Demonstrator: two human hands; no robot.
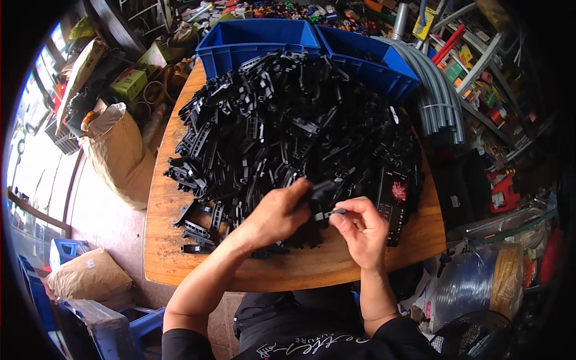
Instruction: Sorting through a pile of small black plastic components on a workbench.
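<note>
Item: black plastic clip [321, 193], pinched in left hand [277, 215]; right hand [362, 231] gripped small insert [336, 212]. Best aligned squarely before pressing.

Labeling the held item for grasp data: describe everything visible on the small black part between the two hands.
The small black plastic part is a short, narrow strip, dark and slightly glossy, lying roughly level just above the near edge of the heap of black plastic parts. The right hand pinches its right end between thumb and fingertips; the left hand grips a bulkier black piece at its left end. Whether the two are joined cannot be told.
</note>
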